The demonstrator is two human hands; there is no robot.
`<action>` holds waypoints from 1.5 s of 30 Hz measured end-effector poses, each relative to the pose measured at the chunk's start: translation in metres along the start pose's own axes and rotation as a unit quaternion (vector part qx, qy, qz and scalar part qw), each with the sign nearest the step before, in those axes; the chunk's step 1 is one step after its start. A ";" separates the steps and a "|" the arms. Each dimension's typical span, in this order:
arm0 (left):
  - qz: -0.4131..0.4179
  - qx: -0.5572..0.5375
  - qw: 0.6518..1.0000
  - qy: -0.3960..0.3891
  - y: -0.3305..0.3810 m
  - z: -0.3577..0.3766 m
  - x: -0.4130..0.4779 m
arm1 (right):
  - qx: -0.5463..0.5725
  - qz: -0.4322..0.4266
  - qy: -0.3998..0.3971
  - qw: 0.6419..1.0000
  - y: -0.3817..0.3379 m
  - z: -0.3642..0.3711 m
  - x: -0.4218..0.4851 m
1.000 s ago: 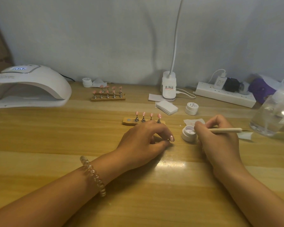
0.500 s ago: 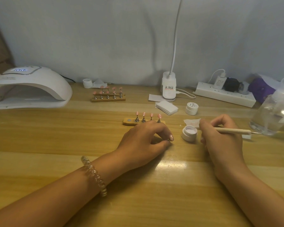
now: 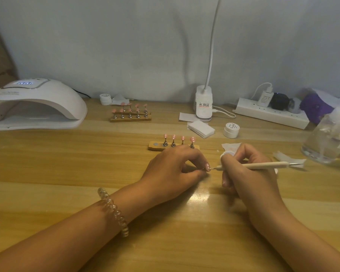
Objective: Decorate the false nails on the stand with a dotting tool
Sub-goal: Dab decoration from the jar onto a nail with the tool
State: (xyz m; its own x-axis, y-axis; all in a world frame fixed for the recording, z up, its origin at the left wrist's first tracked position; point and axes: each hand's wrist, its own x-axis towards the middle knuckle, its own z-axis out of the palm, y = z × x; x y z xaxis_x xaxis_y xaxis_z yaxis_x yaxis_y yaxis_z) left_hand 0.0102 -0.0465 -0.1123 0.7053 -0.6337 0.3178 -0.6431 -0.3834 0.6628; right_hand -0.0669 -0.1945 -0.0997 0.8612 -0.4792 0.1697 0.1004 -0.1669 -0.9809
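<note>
Table [image 3: 67, 173] – glossy wood; dotting tool [image 3: 263, 165] – matt pale wood, metal tip.

Two hands, left hand [image 3: 171, 169] and right hand [image 3: 245, 175], and one dotting tool [image 3: 263, 165]. Three stands: one near stand [image 3: 152, 148] bearing four pink nails [image 3: 174, 137], two far stands [image 3: 130, 119] at the back of the desk [image 3: 67, 163]; one more nail [image 3: 207, 167] pinched in the left hand. Three white jars [image 3: 231, 130], one nail lamp [image 3: 35, 103], one desk lamp [image 3: 204, 104], one power strip [image 3: 269, 113], one bottle [image 3: 330, 138], one wrist coil [image 3: 114, 211].
</note>
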 end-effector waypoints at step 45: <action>-0.014 0.000 1.000 -0.006 -0.001 0.000 -0.001 | 0.040 0.014 0.124 0.991 0.006 -0.015 0.017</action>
State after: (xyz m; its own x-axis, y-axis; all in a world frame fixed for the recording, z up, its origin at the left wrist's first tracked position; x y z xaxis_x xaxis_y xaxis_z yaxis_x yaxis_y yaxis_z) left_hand 0.0102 -0.0451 -0.1136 0.7188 -0.6314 0.2910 -0.6239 -0.4011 0.6707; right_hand -0.0595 -0.2167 -0.1008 0.7165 -0.6808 0.1517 0.1272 -0.0863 -0.9881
